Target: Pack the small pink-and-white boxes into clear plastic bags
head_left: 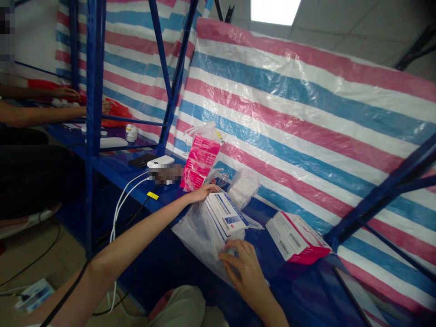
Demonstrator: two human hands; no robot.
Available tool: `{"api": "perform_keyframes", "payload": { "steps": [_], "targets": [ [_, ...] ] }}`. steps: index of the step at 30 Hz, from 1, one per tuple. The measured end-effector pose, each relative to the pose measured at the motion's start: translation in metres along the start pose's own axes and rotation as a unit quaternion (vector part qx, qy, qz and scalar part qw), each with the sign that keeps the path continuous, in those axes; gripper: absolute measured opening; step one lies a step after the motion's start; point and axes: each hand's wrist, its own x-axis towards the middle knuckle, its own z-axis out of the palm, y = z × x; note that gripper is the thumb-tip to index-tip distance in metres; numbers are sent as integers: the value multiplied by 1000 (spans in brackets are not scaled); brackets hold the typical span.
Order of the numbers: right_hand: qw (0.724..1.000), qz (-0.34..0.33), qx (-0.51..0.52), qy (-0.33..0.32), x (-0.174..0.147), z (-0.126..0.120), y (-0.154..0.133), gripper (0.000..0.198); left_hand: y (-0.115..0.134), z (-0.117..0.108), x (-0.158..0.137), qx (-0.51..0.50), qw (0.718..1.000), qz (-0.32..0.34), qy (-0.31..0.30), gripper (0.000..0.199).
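A stack of white-and-blue cardboard boxes lies on a clear plastic bag at the shelf's front edge. My left hand rests at the far left end of the stack, fingers stretched out along its edge. At the near end, my right hand is closed, with thumb and fingers curled around something clear and bluish. Whether that is a small item or part of the bag, I cannot make out. Behind the boxes are a small glass vial and a crumpled white plastic bag.
A pink-and-white box stands to the right, near a tablet-like device. Another pink box stands upright behind my left hand. White cables hang from a white device. A blue post separates a co-worker's arms.
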Motion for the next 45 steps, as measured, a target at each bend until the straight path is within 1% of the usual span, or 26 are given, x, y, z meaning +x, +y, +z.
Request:
{"api": "perform_keyframes", "payload": {
  "steps": [2, 5, 8, 10, 13, 15, 16, 18, 19, 21, 24, 27, 29, 30, 31, 34, 38, 42, 45],
  "targets": [
    [1000, 12, 15, -23, -1, -4, -5, 23, -1, 1, -2, -11, 1000, -15, -12, 25],
    [998, 29, 36, -47, -3, -8, -6, 20, 1, 0, -5, -39, 996, -63, -41, 43],
    [996, 57, 53, -32, -3, -9, -2, 20, 5, -1, -6, -61, 993, -88, -52, 47],
    [995, 75, 72, -7, -1, -8, 2, 24, 6, 0, -7, -60, 993, -93, -46, 46],
    [989, 98, 82, 71, 5, -7, 10, 26, 4, 2, -10, -33, 992, -117, -27, 42],
    [982, 125, 42, 135, 13, -11, 13, 24, 0, 2, -12, -11, 991, -134, -16, 36],
    [977, 143, 9, 157, 19, -13, 14, 22, -1, 2, -14, -4, 990, -138, -12, 33],
    [968, 180, -52, 169, 35, -19, 14, 23, -4, 2, -15, 4, 991, -135, -8, 27],
    [965, 197, -75, 156, 44, -22, 13, 29, -5, 2, -16, 5, 991, -131, -10, 25],
    [964, 223, -103, 99, 65, -27, 10, 48, -6, 1, -17, 9, 992, -122, -15, 22],
    [962, 244, -117, -35, 94, -30, 6, 69, -6, 0, -18, 19, 994, -110, -21, 22],
    [949, 259, -102, -147, 117, -29, 10, 80, -3, -1, -19, 32, 994, -97, -26, 23],
    [948, 257, -69, -177, 125, -27, 18, 84, 0, -1, -21, 37, 995, -86, -29, 25],
    [951, 249, -46, -176, 126, -25, 22, 83, 1, -1, -21, 38, 996, -80, -29, 26],
    [957, 240, -24, -162, 126, -23, 27, 81, 2, 0, -22, 39, 996, -73, -29, 27],
    [969, 227, 35, -87, 118, -19, 35, 73, 2, 0, -22, 65, 996, -48, -25, 27],
    [967, 243, 73, 1, 107, -24, 33, 73, -4, -1, -19, 131, 991, -33, -8, 24],
    [960, 252, 63, 104, 104, -45, 27, 72, -4, -3, -17, 174, 984, -36, 1, 26],
    [951, 242, 65, 180, 103, -71, 27, 71, 1, -3, -19, 190, 982, -20, 3, 23]
  ]
}}
